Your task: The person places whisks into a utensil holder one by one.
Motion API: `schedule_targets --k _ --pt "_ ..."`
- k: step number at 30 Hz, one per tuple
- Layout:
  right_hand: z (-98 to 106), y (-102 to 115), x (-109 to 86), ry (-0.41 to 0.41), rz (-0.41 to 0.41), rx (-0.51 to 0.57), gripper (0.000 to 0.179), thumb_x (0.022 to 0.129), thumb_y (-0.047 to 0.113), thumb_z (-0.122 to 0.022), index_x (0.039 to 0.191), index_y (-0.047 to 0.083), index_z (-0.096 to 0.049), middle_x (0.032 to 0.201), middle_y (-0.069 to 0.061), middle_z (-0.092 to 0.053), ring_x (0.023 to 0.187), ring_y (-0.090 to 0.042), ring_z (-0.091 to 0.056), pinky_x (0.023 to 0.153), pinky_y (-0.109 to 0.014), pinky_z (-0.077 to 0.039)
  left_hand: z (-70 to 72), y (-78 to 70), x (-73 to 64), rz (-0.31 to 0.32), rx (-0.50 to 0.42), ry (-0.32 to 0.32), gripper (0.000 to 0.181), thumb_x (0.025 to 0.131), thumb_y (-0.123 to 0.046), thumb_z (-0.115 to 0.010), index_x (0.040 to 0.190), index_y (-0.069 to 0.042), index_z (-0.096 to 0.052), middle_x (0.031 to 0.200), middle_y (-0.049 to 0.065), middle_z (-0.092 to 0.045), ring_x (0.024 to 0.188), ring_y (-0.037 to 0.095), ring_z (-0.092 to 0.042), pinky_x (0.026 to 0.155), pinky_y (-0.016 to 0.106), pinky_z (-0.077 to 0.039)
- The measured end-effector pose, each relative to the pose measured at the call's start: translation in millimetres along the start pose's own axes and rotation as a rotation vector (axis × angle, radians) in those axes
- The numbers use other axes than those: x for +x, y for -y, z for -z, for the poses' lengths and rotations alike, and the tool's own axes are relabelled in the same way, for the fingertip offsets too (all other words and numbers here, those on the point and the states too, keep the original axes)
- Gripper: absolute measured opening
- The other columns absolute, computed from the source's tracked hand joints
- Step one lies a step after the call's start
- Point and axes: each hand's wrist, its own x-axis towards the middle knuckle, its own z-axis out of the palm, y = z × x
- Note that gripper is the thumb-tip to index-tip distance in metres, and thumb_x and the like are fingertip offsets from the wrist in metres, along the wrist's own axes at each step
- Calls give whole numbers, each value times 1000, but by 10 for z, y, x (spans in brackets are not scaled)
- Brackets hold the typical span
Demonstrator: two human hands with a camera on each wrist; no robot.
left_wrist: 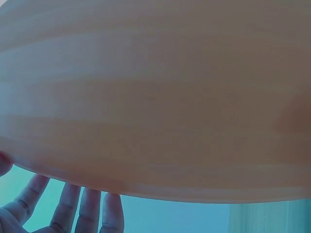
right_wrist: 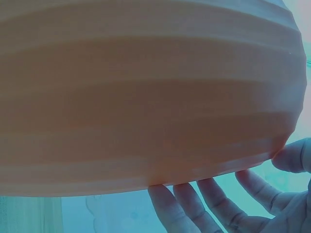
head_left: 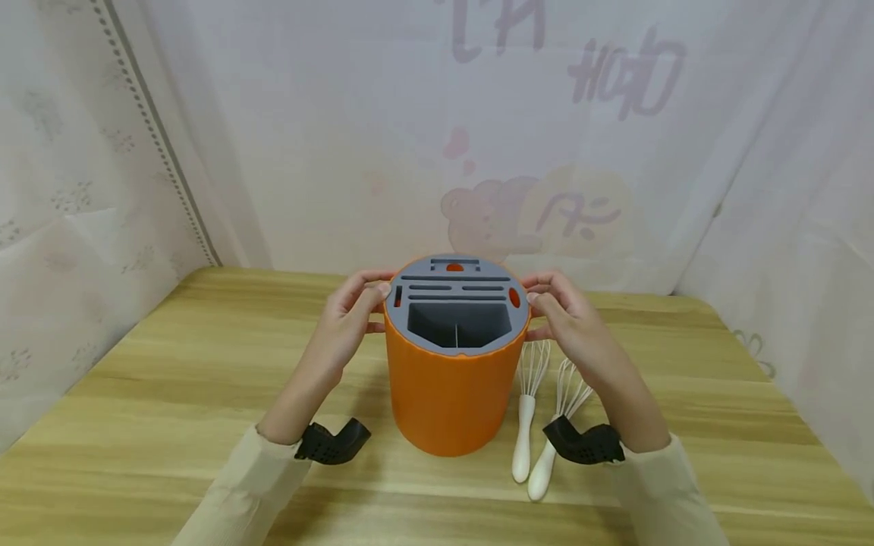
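An orange cylindrical utensil holder (head_left: 451,402) stands upright at the middle in the head view. Its grey top (head_left: 454,289) has narrow slots, small openings and a divided larger compartment. My left hand (head_left: 350,311) holds the holder's left side by the upper rim, thumb nearer me. On the opposite side my right hand (head_left: 565,312) holds it at the same height. Both wrist views show the ribbed orange wall (left_wrist: 155,107) close up, fingertips against its edge. Two whisks with cream handles, one whisk (head_left: 523,436) and another whisk (head_left: 545,469), lie right of the holder, below my right hand.
A wood-grain table (head_left: 171,394) extends around the holder. Pale printed curtains (head_left: 328,152) hang behind the table and along both sides. Black wrist mounts (head_left: 333,443) sit over the cream sleeves (head_left: 249,485).
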Motion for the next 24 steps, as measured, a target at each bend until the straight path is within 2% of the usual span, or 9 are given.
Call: schedule_targets --k 16,24 --pt "45 24 -7 54 10 -26 33 99 23 -37 125 4 -41 123 -16 -48 105 -24 -54 80 -38 -54 25 -14 -21 -2 22 18 33 97 -27 -43 126 -15 -53 115 4 -60 94 15 -60 78 31 -52" --pt "66 7 -18 59 19 -24 33 99 24 -40 125 3 -43 122 -16 -50 102 -19 -57 79 -36 -54 22 -1 -13 1 25 22 32 97 -28 -44 125 -16 -54 113 4 -60 94 17 -60 79 33 -52"
